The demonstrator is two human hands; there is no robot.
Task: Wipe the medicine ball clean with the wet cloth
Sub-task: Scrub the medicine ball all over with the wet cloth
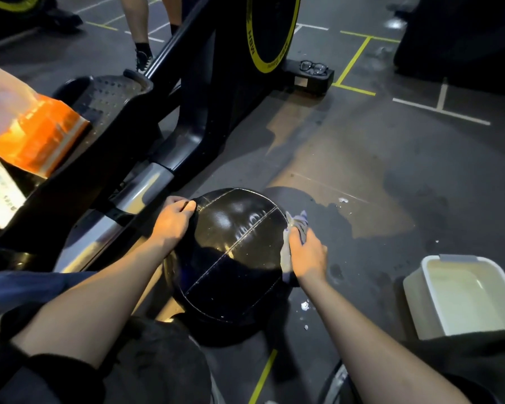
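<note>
A big black medicine ball [233, 252] with stitched seams rests on the gym floor in front of me, its top shiny. My left hand [172, 221] grips the ball's upper left edge, fingers curled over it. My right hand [306, 253] presses a greyish wet cloth [296, 228] against the ball's right side; part of the cloth sticks out above my fingers and part hangs below.
A white plastic basin [461, 295] stands on the floor at the right. A black exercise bike frame [146, 158] with a yellow-rimmed wheel [270, 33] runs along the left. Glasses [314, 67] lie on its base. An orange packet [32, 135] sits left. The floor [362, 217] has wet patches. Another person's legs [142, 36] stand behind.
</note>
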